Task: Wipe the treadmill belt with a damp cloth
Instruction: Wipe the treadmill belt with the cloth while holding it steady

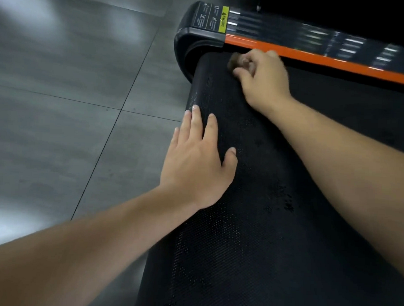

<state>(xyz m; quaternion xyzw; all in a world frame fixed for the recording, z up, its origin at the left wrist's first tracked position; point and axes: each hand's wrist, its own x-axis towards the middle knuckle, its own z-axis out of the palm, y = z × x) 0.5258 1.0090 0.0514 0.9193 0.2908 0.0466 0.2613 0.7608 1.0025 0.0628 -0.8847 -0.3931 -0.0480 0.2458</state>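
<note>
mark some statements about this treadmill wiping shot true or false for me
1. The right hand grips a cloth at the far corner of the belt, by the orange rail. True.
2. The left hand is a fist lifted off the belt. False: it lies flat on the belt's edge, fingers straight.
3. The cloth is bright blue. False: it looks brownish, though blurred.
4. The floor beside the belt is grey tile. True.
</note>
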